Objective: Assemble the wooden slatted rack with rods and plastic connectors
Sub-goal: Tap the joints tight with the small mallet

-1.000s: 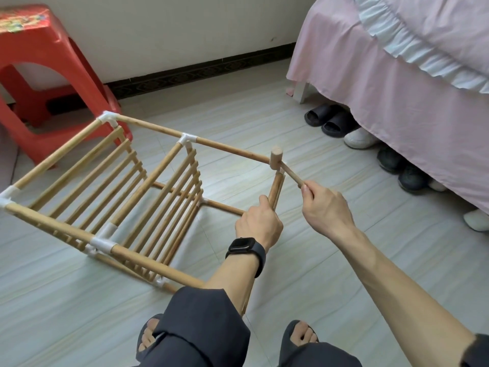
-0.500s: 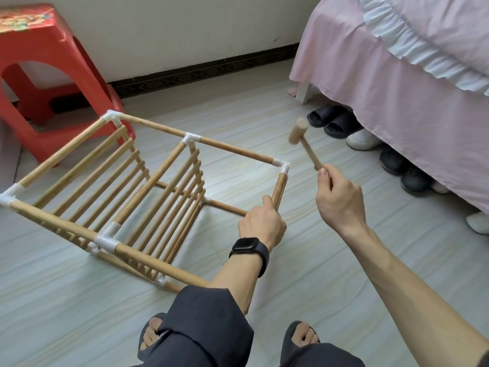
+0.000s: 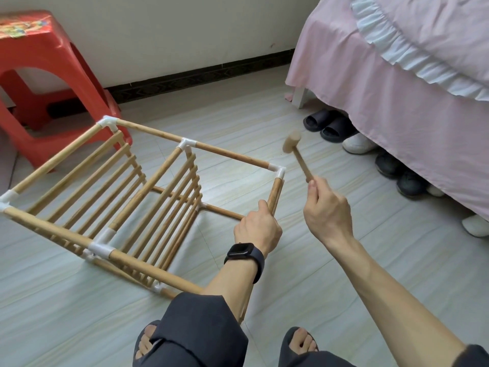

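Two hands busy | rack point(image 3: 111, 197) lay on its side on the floor point(image 3: 344, 260) | your left hand point(image 3: 258, 229) wrapped its corner rod point(image 3: 274, 193) below the plastic connector point(image 3: 279, 171) | right hand point(image 3: 328, 210) pinched the mallet point(image 3: 297, 153), raised | rack likely light, stiff; joints tight, so grip rods near connectors.

1. The left hand point(image 3: 258, 229) covers the lower part of the rod point(image 3: 274, 193) it grips.
2. The rack point(image 3: 105, 197) runs off the left edge, and its near corner is hidden behind the knee point(image 3: 201, 321) at lower centre.
3. The mallet point(image 3: 297, 152) head is slightly blurred.
4. The shoes point(image 3: 357, 144) at right lie partly under the bed skirt point(image 3: 397, 88).
5. The red stool point(image 3: 39, 75) is cut off at upper left.
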The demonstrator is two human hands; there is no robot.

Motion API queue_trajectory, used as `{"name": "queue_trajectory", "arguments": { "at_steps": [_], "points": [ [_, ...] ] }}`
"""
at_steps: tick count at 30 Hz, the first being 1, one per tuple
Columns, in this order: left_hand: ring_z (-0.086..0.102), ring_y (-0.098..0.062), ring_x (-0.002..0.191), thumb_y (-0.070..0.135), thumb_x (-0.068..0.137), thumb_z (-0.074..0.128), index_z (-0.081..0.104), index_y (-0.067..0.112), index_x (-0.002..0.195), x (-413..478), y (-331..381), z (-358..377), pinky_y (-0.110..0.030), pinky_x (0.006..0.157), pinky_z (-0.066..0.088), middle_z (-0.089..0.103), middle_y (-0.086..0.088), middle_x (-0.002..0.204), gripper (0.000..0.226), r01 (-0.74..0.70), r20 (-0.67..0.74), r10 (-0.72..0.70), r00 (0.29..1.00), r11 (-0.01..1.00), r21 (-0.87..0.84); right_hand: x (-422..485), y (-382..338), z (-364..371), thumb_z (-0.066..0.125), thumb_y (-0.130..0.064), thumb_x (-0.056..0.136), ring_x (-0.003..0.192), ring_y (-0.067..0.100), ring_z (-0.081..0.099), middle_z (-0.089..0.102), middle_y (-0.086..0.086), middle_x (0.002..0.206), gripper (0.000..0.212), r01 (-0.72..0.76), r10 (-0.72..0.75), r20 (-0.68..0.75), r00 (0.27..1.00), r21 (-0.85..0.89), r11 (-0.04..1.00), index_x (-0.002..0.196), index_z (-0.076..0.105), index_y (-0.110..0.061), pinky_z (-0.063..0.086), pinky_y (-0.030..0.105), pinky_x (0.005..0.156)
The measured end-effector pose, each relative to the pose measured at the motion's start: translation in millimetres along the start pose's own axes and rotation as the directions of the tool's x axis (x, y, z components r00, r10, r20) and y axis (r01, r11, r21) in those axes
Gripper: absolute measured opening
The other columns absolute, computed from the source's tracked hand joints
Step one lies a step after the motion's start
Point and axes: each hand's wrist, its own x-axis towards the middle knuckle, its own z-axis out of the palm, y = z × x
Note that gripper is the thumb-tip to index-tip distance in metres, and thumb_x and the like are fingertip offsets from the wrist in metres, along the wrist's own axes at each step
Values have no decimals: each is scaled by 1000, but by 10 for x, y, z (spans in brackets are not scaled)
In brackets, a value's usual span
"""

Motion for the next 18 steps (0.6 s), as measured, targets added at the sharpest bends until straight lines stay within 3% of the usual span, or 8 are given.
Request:
{"name": "queue_trajectory", "arguments": {
  "at_steps": [2,8,10,12,14,16,18],
  "points": [
    [58,-30,71,21,101,36,38,17,100,3,1,0,-38,61,42,62,-7,83,4,-1,1,1,1000,1000,4,30,65,-20,30,-34,108,79,36,53,65,12,86,32,-71,103,188,977,-172,983,108,56,-16,37,39,67],
    [60,-30,74,32,104,32,39,17,104,-7,-14,-74,-42,68,51,62,-6,84,16,-18,73,15,997,999,39,-108,-58,-125,35,-31,107,73,32,56,60,2,71,27,-49,47,91,995,24,998,106,57,-17,39,40,65],
    [58,-29,74,46,105,26,41,17,107,-35,-71,-252,-40,67,47,61,-5,85,32,-146,180,116,977,976,164,-298,-115,-105,36,-30,107,76,31,58,61,0,71,27,-97,86,132,988,84,992,105,59,-17,39,39,66],
    [57,-26,76,56,105,19,50,19,110,-30,-273,-602,-36,62,43,61,-2,88,49,-353,268,272,924,876,328,-515,-224,-98,36,-31,107,75,26,59,63,-3,71,26,-131,100,194,976,152,980,102,60,-21,38,37,65],
    [59,-19,85,58,104,19,61,26,116,-20,-671,-1062,-36,67,50,64,3,97,53,-437,258,356,898,794,423,-699,-409,-107,37,-32,107,75,22,61,64,-5,72,26,-140,85,255,963,207,968,96,60,-24,39,36,65],
    [57,-12,90,51,105,27,60,32,124,-36,-1191,-1550,-32,76,53,61,8,105,43,-367,175,323,930,795,484,-811,-652,-107,38,-31,107,79,17,62,66,-7,77,26,-135,49,306,951,269,954,93,60,-27,43,36,70],
    [54,-10,92,36,104,37,55,34,130,-133,-1739,-2003,-28,76,51,57,8,110,32,-211,82,202,976,781,588,-879,-944,-78,38,-32,107,85,13,64,69,-9,83,26,-131,-10,367,930,356,925,95,61,-27,49,37,78]
  ]
}}
